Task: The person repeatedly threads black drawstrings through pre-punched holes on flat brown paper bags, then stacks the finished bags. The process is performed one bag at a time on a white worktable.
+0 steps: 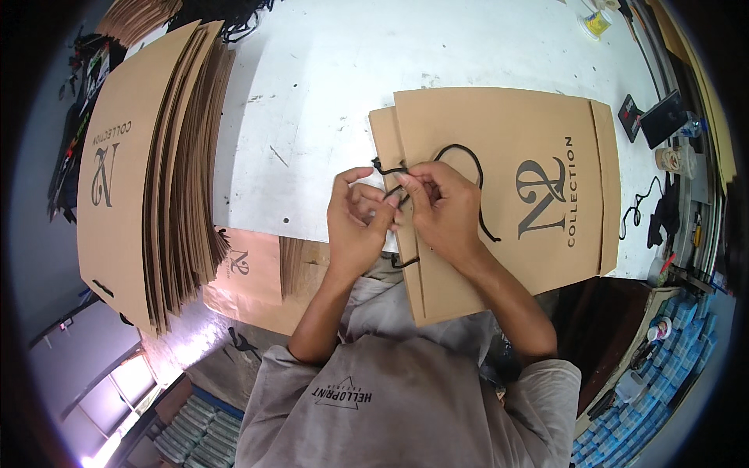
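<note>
Grey shirt [367,437] of the person lies nearest the camera. Right hand [449,203] pinches a black cord [480,187] between thumb and forefinger. At the left hand [357,226], the fingers are curled near the thumb; because of blur, I cannot tell whether they also pinch the cord. Both work at the mouth of a brown paper bag [503,175], which lies flat on the white table [296,101], 1 corner reaching over the near edge. I judge the cord work partly done: cord shows at 2 places along the mouth and 1 end seems knotted, but another end lies loose, so securing it appears left. The mouth points to the person's left, the folded bottom to the right; the long axis seems to run between them. Farther left stands a stack of similar bags [117,234].
</note>
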Available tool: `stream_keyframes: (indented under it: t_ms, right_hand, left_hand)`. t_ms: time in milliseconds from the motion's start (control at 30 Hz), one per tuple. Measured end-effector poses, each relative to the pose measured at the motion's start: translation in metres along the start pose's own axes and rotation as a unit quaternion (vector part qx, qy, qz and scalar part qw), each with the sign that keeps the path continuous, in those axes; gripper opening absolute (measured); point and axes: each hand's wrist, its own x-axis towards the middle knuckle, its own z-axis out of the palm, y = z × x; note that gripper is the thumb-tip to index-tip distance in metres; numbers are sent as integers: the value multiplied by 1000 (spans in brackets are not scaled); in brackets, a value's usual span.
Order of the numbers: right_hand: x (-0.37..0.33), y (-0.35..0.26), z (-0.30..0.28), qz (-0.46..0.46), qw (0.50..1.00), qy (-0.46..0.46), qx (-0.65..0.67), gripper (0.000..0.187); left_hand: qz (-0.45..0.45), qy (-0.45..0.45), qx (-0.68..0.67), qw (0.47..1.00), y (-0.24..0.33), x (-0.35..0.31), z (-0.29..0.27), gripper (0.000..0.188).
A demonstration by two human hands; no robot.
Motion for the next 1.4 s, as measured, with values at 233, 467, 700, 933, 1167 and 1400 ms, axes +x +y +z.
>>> stream_keyframes:
  t_ms: [233,467,700,933,1167,1400]
  right_hand:
    - [3,-10,-17,-11,989,-146,-26,13]
    - [2,10,-26,62,978,-126,156,12]
    - [1,10,-20,96,970,-95,204,13]
    - [4,-6,-12,-90,981,-101,-138,9]
    - [8,0,-23,-86,981,-110,-132,14]
    - [-53,-7,-127,-3,905,-83,-417,30]
  left_hand:
    - [286,-62,164,942,-10,20,-17,21]
    - [263,-140,76,952,-17,28,-11,28]
    - [232,-42,50,970,-21,25,5,11]
    - [149,-108,-40,982,-2,14,-15,23]
    - [202,-71,-71,974,8,-6,-31,19]
    - [151,120,194,962,4,-8,-36,19]
